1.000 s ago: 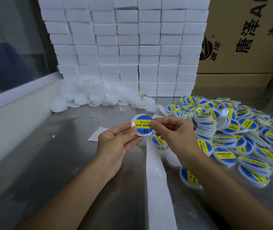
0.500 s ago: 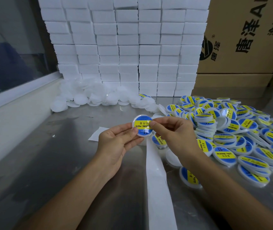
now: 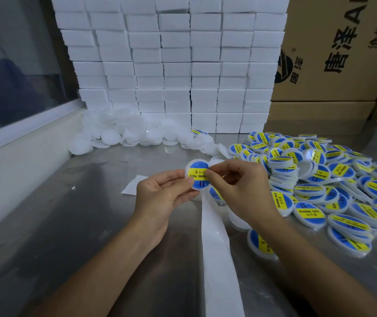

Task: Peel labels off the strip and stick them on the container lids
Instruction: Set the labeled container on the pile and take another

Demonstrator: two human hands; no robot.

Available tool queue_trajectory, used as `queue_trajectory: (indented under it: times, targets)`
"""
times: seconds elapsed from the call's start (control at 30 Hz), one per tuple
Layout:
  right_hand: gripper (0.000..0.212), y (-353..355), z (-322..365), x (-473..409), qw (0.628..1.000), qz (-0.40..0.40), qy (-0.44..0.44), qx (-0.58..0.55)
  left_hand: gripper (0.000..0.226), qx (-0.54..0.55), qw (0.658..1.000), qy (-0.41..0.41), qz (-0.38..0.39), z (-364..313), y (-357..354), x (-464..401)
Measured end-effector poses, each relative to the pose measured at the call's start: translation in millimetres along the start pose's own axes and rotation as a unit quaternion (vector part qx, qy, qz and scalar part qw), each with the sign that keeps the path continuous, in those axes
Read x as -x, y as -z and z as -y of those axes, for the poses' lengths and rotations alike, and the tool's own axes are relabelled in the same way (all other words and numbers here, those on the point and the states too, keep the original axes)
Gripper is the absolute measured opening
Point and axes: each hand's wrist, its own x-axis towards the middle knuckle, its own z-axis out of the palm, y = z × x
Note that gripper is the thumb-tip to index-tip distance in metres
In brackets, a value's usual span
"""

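A round white container lid (image 3: 197, 173) with a blue and yellow label on it is held up above the steel table (image 3: 68, 225). My left hand (image 3: 163, 195) grips its left edge between thumb and fingers. My right hand (image 3: 238, 186) pinches its right edge, the thumb lying on the label. The white backing strip (image 3: 217, 255) runs from under my hands down to the bottom of the frame. A heap of labelled lids (image 3: 334, 179) lies to the right. A pile of plain white lids (image 3: 132, 136) lies at the back left.
A wall of stacked white boxes (image 3: 171, 65) stands at the back. Brown cardboard cartons (image 3: 334, 53) stand at the back right. A window ledge (image 3: 22, 133) runs along the left side. A loose piece of white paper (image 3: 132, 186) lies left of my hands.
The lid has turned slightly in my fingers and the right thumb has shifted on the label. Both hands stay in about the same place.
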Motion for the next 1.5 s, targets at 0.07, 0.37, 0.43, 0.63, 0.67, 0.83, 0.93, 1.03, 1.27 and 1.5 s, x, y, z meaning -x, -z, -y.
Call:
queue_trajectory:
  times: [0.07, 0.37, 0.43, 0.63, 0.67, 0.83, 0.93, 1.03, 1.27, 1.5]
  targets:
    - [0.005, 2, -2, -1, 0.997, 0.004, 0.037, 0.071, 0.018, -0.016, 1.0, -0.006, 0.008, 1, -1, 2]
    - [0.011, -2, 1, -1, 0.997, 0.013, -0.035, -0.074, 0.03, 0.044, 0.996, -0.005, 0.075, -2, -11, 6]
    - [0.011, -8, 2, 1, 0.988, 0.035, -0.059, -0.139, 0.032, 0.024, 0.997, -0.012, 0.066, -3, -11, 6]
    - [0.016, -24, 1, 9, 0.998, -0.039, 0.008, -0.058, 0.032, 0.06, 0.991, 0.043, 0.108, -13, -7, 3]
    - [0.017, -23, 1, 9, 0.997, -0.058, 0.015, -0.052, 0.032, 0.083, 0.987, 0.052, 0.129, -14, -10, 5]
    - [0.036, -18, 6, 6, 0.996, -0.056, 0.023, -0.069, 0.028, 0.105, 0.983, 0.035, 0.148, -12, -16, 7]
    - [0.035, -11, 7, 1, 0.988, -0.007, -0.058, -0.142, 0.03, 0.112, 0.98, 0.053, 0.156, -12, -14, 7]
    - [0.012, -1, 4, -3, 0.986, -0.023, -0.05, -0.159, 0.03, 0.098, 0.979, 0.063, 0.165, -10, -15, 7]
    - [0.026, -6, 14, 4, 0.985, -0.013, -0.066, -0.157, 0.035, 0.093, 0.981, 0.048, 0.164, -6, -15, 9]
    - [0.043, -4, 10, 1, 0.983, -0.049, -0.079, -0.157, 0.044, -0.045, 0.985, -0.031, 0.161, -5, -14, 11]
